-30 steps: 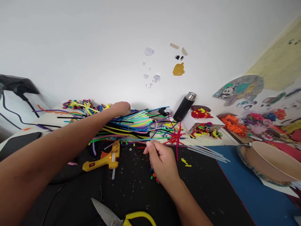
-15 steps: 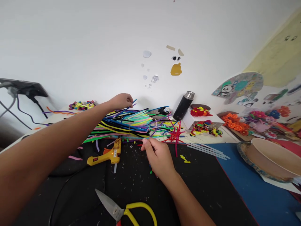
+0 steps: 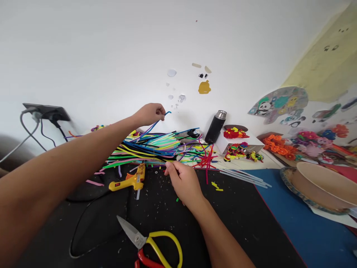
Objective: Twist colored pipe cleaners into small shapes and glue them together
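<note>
My left hand [image 3: 152, 114] is closed in a pinch on a blue pipe cleaner [image 3: 168, 112], whose bent tip sticks out past the fingers. Its lower part slants down toward a big bundle of pipe cleaners [image 3: 164, 143] in many colours, lying against the wall. A purple strand runs close along it. My right hand [image 3: 184, 183] is closed over the black mat [image 3: 228, 216], thumb pressed to the fingers, just in front of the bundle. Whatever it may hold is hidden. A yellow glue gun [image 3: 129, 181] lies left of it, with scissors [image 3: 139, 242] nearer to me.
A black flask [image 3: 215, 127] stands by a white box [image 3: 252, 143] bearing small pipe-cleaner figures. Glue sticks [image 3: 245, 178] and yellow bits [image 3: 216, 186] lie on the right. Beyond is a large bowl [image 3: 326, 186]. A power strip [image 3: 47, 111] with cables is at left.
My left hand has risen up and to the right, drawing the blue pipe cleaner upward from the bundle. My right hand stays closed in nearly the same place. The view has shifted slightly.
</note>
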`<action>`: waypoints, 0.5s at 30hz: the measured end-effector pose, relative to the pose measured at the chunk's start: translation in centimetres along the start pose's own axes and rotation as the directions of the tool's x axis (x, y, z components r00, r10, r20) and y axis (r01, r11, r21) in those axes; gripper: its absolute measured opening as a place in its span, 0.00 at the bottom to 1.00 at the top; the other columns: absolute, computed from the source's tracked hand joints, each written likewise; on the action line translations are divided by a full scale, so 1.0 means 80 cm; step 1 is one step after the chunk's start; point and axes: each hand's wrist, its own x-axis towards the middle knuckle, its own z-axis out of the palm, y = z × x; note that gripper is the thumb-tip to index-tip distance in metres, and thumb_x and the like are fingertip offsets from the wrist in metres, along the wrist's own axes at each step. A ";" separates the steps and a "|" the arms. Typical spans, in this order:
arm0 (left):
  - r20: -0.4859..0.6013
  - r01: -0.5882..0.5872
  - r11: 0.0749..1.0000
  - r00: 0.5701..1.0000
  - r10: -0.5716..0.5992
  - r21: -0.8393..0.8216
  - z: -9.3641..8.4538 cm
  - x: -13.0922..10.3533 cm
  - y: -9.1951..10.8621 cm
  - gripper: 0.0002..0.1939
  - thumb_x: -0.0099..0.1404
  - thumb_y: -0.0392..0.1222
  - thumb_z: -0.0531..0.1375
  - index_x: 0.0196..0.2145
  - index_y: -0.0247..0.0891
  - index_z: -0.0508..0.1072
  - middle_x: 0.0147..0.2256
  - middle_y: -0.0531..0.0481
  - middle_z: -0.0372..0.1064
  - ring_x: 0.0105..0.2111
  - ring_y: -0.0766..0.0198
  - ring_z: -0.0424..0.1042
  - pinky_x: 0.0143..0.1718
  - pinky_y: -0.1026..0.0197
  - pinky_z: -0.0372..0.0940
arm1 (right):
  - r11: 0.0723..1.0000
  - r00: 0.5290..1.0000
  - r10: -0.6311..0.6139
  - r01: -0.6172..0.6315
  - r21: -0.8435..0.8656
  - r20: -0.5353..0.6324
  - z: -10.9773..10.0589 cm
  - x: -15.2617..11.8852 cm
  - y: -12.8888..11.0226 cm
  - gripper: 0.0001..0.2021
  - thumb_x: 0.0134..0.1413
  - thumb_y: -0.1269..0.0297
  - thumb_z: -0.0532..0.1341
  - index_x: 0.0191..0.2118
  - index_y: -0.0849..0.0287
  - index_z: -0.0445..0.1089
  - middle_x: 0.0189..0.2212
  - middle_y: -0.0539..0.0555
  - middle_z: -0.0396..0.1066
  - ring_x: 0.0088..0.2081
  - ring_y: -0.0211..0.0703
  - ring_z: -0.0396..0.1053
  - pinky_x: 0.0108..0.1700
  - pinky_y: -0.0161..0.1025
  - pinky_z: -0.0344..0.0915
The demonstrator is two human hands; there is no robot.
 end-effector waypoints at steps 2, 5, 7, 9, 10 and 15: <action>0.103 -0.014 0.999 0.995 0.010 0.033 0.001 0.000 0.003 0.13 0.56 0.43 0.63 0.40 0.39 0.78 0.35 0.48 0.81 0.37 0.56 0.78 0.38 0.58 0.67 | 1.000 1.000 -0.001 0.001 -0.002 0.004 -0.001 0.000 0.000 0.23 0.72 0.52 0.52 0.30 0.56 0.75 0.21 0.48 0.70 0.26 0.39 0.68 0.32 0.35 0.53; 0.240 -0.037 0.996 0.971 0.017 0.077 0.005 -0.001 0.000 0.16 0.60 0.49 0.61 0.42 0.39 0.80 0.38 0.48 0.82 0.39 0.57 0.78 0.40 0.60 0.67 | 1.000 1.000 -0.009 0.009 -0.004 0.014 -0.001 -0.001 -0.002 0.22 0.73 0.53 0.52 0.30 0.56 0.75 0.23 0.49 0.72 0.28 0.40 0.69 0.33 0.35 0.54; 0.276 -0.018 0.983 0.961 -0.033 0.180 0.009 -0.002 -0.010 0.19 0.63 0.53 0.58 0.45 0.41 0.80 0.43 0.47 0.82 0.41 0.57 0.78 0.41 0.61 0.67 | 1.000 1.000 -0.015 0.015 -0.007 0.028 -0.001 -0.002 -0.004 0.22 0.73 0.54 0.53 0.30 0.57 0.75 0.24 0.49 0.72 0.28 0.40 0.69 0.33 0.35 0.54; 0.252 0.040 0.932 0.958 -0.139 0.360 0.015 -0.003 -0.025 0.21 0.64 0.54 0.56 0.49 0.44 0.80 0.47 0.47 0.81 0.45 0.55 0.78 0.44 0.62 0.67 | 1.000 0.999 -0.017 0.018 -0.014 0.038 -0.002 -0.002 -0.006 0.22 0.73 0.54 0.53 0.30 0.57 0.75 0.24 0.49 0.72 0.28 0.40 0.69 0.33 0.35 0.54; 0.238 0.070 0.907 0.954 -0.183 0.415 0.019 -0.004 -0.033 0.21 0.62 0.53 0.57 0.48 0.44 0.81 0.49 0.45 0.80 0.48 0.52 0.77 0.45 0.61 0.67 | 1.000 0.999 -0.016 0.017 -0.018 0.042 -0.002 -0.002 -0.007 0.22 0.73 0.54 0.53 0.30 0.57 0.75 0.23 0.49 0.72 0.28 0.40 0.68 0.33 0.35 0.54; 0.268 0.132 0.852 0.915 -0.301 0.507 0.045 -0.011 -0.070 0.19 0.52 0.51 0.63 0.39 0.42 0.84 0.45 0.37 0.81 0.46 0.44 0.78 0.45 0.54 0.69 | 0.999 0.998 -0.023 0.025 -0.031 0.061 -0.003 -0.001 -0.008 0.22 0.73 0.54 0.53 0.31 0.57 0.76 0.24 0.50 0.74 0.28 0.41 0.69 0.33 0.36 0.53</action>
